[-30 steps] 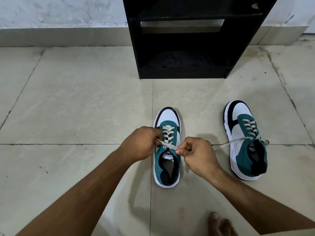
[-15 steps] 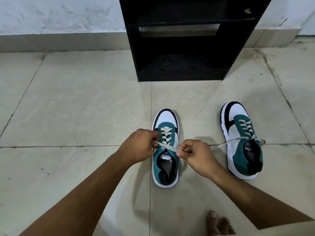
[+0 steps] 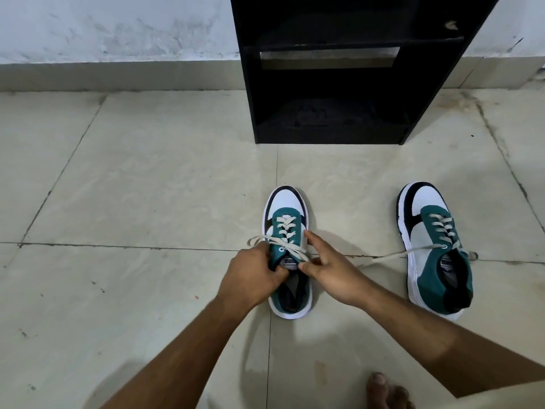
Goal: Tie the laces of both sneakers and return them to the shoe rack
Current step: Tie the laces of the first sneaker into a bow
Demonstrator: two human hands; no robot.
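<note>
**Head view: both hands at the laces of the left sneaker**

Head camera looked down at a tiled floor (image 3: 147, 187). Two teal, white and black sneakers stood there with toes toward a black rack (image 3: 333, 84) at the wall. The left sneaker (image 3: 287, 261) was in the middle of the frame, just in front of the rack's bottom shelf. The right sneaker (image 3: 433, 252) stood well apart from it, to the right.

The left hand (image 3: 253, 278) was closed around the left side of the left sneaker near its tongue, fingers curled together on the collar and lace. One cream lace end (image 3: 259, 240) came out over this hand and pointed left. The right hand (image 3: 330, 270) pinched the other lace strand between thumb and a finger just beside the tongue, while its index finger was stretched forward along the right side of the sneaker. No knot or bow was seen on these laces.

The right sneaker's lace (image 3: 392, 255) was untied; one end lay loose on the floor, running left toward the right hand. Both shelves of the rack looked dark. Bare toes (image 3: 386, 391) showed at the bottom edge.
</note>
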